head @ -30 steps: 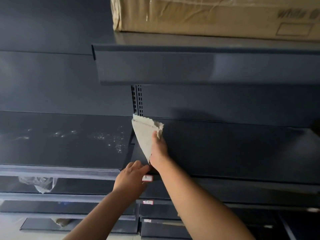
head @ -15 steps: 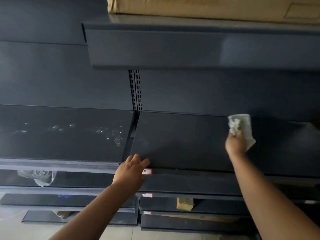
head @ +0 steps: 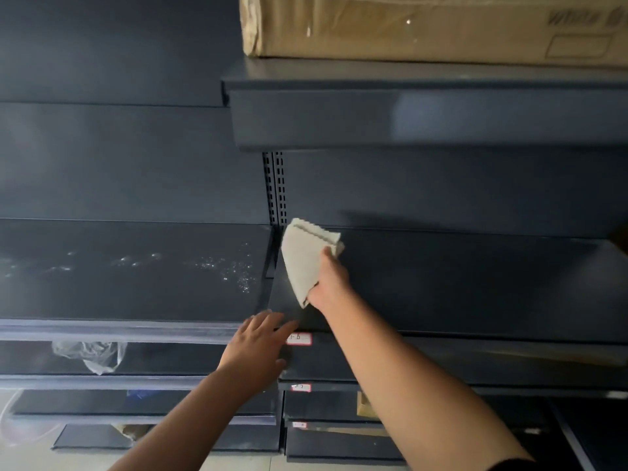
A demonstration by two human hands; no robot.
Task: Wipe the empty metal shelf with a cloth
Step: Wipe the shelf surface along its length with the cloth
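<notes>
Here, the dark metal shelving fills the whole wall, and the shelf (head: 458, 283) being cleaned is the bare one on the right, at about chest height. On the tier above it sits a long cardboard box (head: 424, 25). The neighbouring shelf (head: 119, 273) to the left shows pale specks and smears near its right end. A crumpled plastic bag (head: 91, 355) lies on the tier below that one.

The right hand (head: 331, 283) is closed on a pale folded cloth (head: 304, 258), pressing it flat at the shelf's back left corner, just beside the slotted upright (head: 275, 185). The left hand (head: 260, 341) rests with fingers spread on the front edge, touching the lip next to a small price label (head: 299, 338); it holds nothing.

The cloth looks light and limp, folded to a rough triangle, so it should bunch or unfold if only pinched at a tip. I'd judge the palm-over-the-fold hold sensible: it keeps the layers together and spreads pressure. The steel looks stiff and smooth, so the cloth ought to glide easily.
</notes>
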